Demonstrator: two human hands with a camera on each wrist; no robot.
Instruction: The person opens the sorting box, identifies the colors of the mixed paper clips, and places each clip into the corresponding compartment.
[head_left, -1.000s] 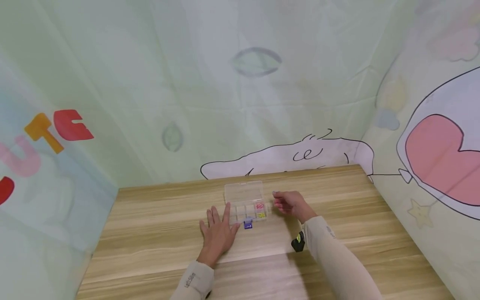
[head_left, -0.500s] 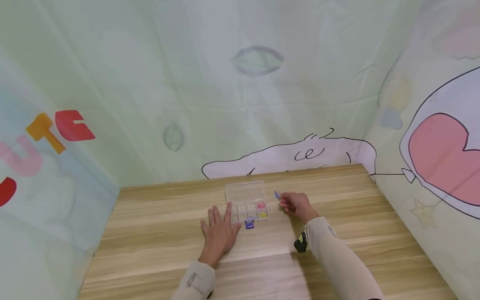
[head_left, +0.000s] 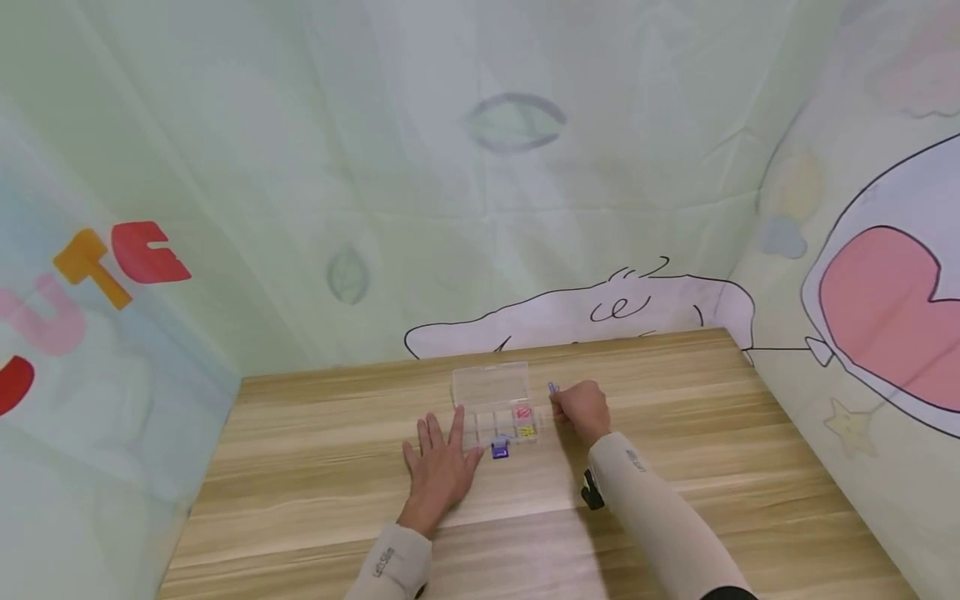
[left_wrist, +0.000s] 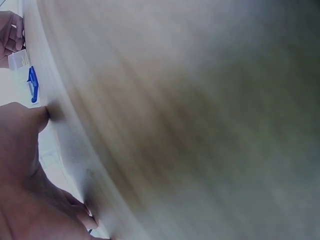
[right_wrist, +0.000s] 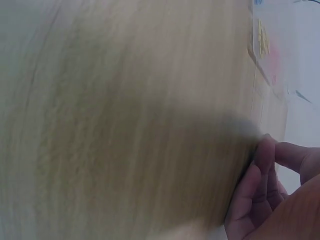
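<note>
A clear plastic compartment box [head_left: 487,427] lies on the wooden table with its clear lid [head_left: 491,385] folded back. Red pieces [head_left: 522,412] and yellow pieces [head_left: 527,431] fill two compartments at its right end. A blue latch-like piece [head_left: 500,448] sits at the front edge. My left hand [head_left: 438,475] rests spread on the table, fingers against the box's left side. Right of the box, my right hand [head_left: 583,408] has thumb and forefinger together at a small blue paper clip [head_left: 552,387], apparently pinching it; the clip's lower end is hidden. The right wrist view shows those fingertips [right_wrist: 267,139] meeting at the tabletop.
The wooden tabletop [head_left: 300,475] extends around both hands. A printed fabric wall [head_left: 337,208] rises directly behind the table's back edge, with more fabric at the left and right sides.
My right hand drew back rightward, uncovering blue paper clips, then came back left with its fingertips over their lower part. My left hand and the box stay in place.
</note>
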